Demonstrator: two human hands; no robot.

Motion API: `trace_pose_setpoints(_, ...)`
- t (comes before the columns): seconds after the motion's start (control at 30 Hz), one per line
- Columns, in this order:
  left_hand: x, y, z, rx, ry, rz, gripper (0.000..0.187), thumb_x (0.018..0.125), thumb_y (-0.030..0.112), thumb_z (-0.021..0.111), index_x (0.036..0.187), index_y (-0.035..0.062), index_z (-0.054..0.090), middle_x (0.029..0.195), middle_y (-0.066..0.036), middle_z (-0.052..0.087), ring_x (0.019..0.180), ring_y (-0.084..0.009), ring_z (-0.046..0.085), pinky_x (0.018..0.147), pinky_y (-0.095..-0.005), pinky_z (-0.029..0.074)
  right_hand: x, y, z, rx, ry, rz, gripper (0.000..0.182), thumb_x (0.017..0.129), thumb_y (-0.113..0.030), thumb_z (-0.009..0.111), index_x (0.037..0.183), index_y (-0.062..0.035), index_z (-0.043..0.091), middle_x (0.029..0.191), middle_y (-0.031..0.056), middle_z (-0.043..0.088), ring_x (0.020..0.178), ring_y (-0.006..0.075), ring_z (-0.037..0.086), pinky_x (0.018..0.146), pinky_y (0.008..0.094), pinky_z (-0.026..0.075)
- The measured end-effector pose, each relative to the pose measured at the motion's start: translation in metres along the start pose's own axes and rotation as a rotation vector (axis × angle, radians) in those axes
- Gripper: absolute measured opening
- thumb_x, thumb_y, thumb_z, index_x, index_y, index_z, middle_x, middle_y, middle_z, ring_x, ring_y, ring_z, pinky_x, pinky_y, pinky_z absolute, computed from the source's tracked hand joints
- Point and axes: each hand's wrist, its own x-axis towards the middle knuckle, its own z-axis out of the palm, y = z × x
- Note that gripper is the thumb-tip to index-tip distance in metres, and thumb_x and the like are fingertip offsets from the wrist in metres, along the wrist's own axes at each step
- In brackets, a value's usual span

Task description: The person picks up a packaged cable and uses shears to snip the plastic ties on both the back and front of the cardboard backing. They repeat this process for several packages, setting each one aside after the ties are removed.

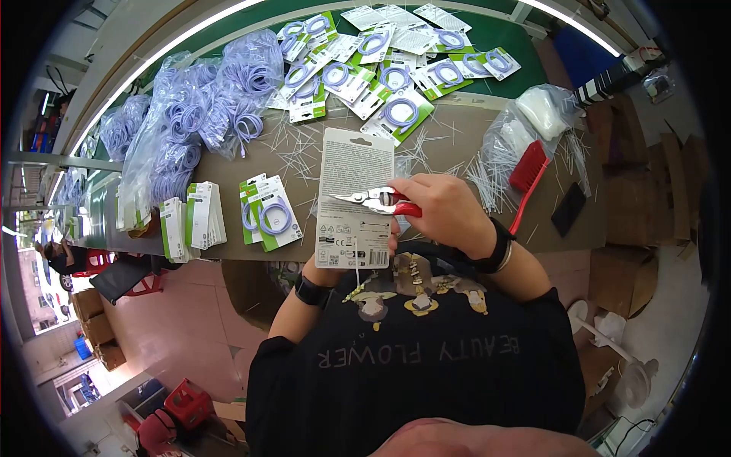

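Observation:
My right hand (449,212) is closed around red-handled snips (375,199), their metal blades lying across the printed back of a packaging card (354,164). My left hand (393,234) holds that card upright from behind; most of this hand is hidden, with only fingertips showing at the card's right edge. A thin white strip, perhaps a cable tie (356,255), hangs at the card's lower part. Beyond the card lies a heap of carded lilac cables (400,112). Two more carded cables (274,216) rest on the table to the left.
Bagged lilac cable coils (183,118) pile up at the left, behind stacked cards (204,217). Loose white ties (293,148) litter the brown tabletop (449,152). At right are a red brush (529,171), a plastic bag (542,110) and a dark flat object (568,209).

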Motion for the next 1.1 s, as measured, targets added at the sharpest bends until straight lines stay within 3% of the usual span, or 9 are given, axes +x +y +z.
trace_pose_setpoints(0.07, -0.005, 0.004, -0.015, -0.016, 0.079, 0.034, 0.063, 0.095, 0.051, 0.033, 0.137, 0.0033, 0.035, 0.119, -0.024, 0.052, 0.097, -0.0326, 0.061, 0.08, -0.0413, 0.053, -0.001, 0.002, -0.003, 0.108, -0.057, 0.066, 0.054, 0.062, -0.011, 0.075, 0.113, -0.0046, 0.058, 0.098, 0.01, 0.062, 0.091, 0.0266, 0.058, 0.083, 0.0358, 0.042)
trace_pose_setpoints(0.17, -0.009, 0.007, -0.022, -0.06, 0.245, 0.108, 0.062, 0.095, 0.049, 0.037, 0.139, 0.0057, 0.033, 0.128, -0.023, 0.048, 0.099, -0.0321, 0.06, 0.079, -0.0429, 0.054, -0.003, 0.0, -0.015, -0.036, 0.18, -0.166, 0.053, 0.062, -0.01, 0.074, 0.112, -0.0051, 0.059, 0.099, 0.0088, 0.061, 0.092, 0.0263, 0.057, 0.084, 0.0367, 0.042)
trace_pose_setpoints(0.27, -0.004, 0.009, -0.021, -0.039, 0.135, 0.316, 0.066, 0.093, 0.051, 0.04, 0.139, 0.0052, 0.032, 0.135, -0.019, 0.043, 0.105, -0.0336, 0.057, 0.08, -0.0444, 0.052, -0.007, -0.001, -0.008, -0.138, 0.138, -0.202, 0.054, 0.062, -0.009, 0.075, 0.113, -0.0052, 0.058, 0.1, 0.0082, 0.061, 0.093, 0.0261, 0.057, 0.084, 0.0374, 0.042)
trace_pose_setpoints(0.4, -0.002, 0.009, -0.019, 0.14, 0.131, 0.264, 0.061, 0.094, 0.044, 0.043, 0.141, 0.0061, 0.03, 0.14, -0.014, 0.04, 0.108, -0.0307, 0.056, 0.081, -0.0443, 0.053, -0.006, -0.003, -0.005, -0.198, 0.117, -0.221, 0.056, 0.061, -0.009, 0.075, 0.114, -0.0053, 0.058, 0.101, 0.0076, 0.06, 0.095, 0.0255, 0.057, 0.085, 0.0384, 0.041)
trace_pose_setpoints(0.6, 0.0, 0.011, -0.019, 0.072, 0.08, 0.289, 0.059, 0.095, 0.038, 0.046, 0.141, 0.0049, 0.029, 0.139, -0.014, 0.04, 0.109, -0.0262, 0.056, 0.085, -0.0408, 0.053, -0.004, -0.002, -0.005, -0.177, 0.12, -0.252, 0.057, 0.06, -0.006, 0.075, 0.114, -0.0048, 0.057, 0.102, 0.0086, 0.061, 0.092, 0.0256, 0.058, 0.083, 0.0381, 0.043)
trace_pose_setpoints(0.7, 0.005, 0.011, -0.018, 0.067, 0.156, 0.369, 0.059, 0.094, 0.036, 0.047, 0.141, 0.0042, 0.029, 0.139, -0.015, 0.04, 0.109, -0.0239, 0.056, 0.086, -0.0384, 0.053, -0.004, -0.001, 0.001, 0.175, 0.142, -0.134, 0.052, 0.064, -0.005, 0.075, 0.113, -0.0033, 0.057, 0.1, 0.0104, 0.061, 0.088, 0.0243, 0.06, 0.078, 0.0348, 0.047)
trace_pose_setpoints(0.8, 0.013, 0.003, -0.005, 0.415, 0.248, 0.557, 0.058, 0.092, 0.021, 0.054, 0.14, 0.0023, 0.029, 0.134, -0.013, 0.045, 0.105, -0.0207, 0.058, 0.086, -0.0348, 0.051, 0.002, -0.015, 0.016, 0.365, 0.206, -0.119, 0.045, 0.068, -0.004, 0.074, 0.11, -0.0017, 0.058, 0.096, 0.0116, 0.062, 0.084, 0.0229, 0.062, 0.074, 0.0317, 0.049)
trace_pose_setpoints(0.97, 0.015, 0.001, 0.006, 0.421, 0.236, 0.434, 0.057, 0.09, 0.01, 0.055, 0.14, 0.0026, 0.03, 0.128, -0.012, 0.048, 0.102, -0.0183, 0.059, 0.084, -0.0315, 0.051, 0.008, -0.01, 0.038, 0.477, 0.32, -0.175, 0.035, 0.072, -0.005, 0.075, 0.103, 0.0005, 0.06, 0.089, 0.0125, 0.063, 0.078, 0.0175, 0.063, 0.068, 0.0267, 0.049)
trace_pose_setpoints(1.1, 0.015, -0.004, 0.021, 0.54, 0.43, 0.376, 0.052, 0.09, 0.011, 0.054, 0.138, 0.0015, 0.034, 0.12, -0.011, 0.053, 0.098, -0.0168, 0.06, 0.081, -0.029, 0.051, 0.01, -0.014, 0.041, 0.476, 0.389, -0.044, 0.033, 0.071, -0.003, 0.074, 0.1, 0.0013, 0.061, 0.084, 0.012, 0.063, 0.074, 0.0148, 0.061, 0.066, 0.0255, 0.049)
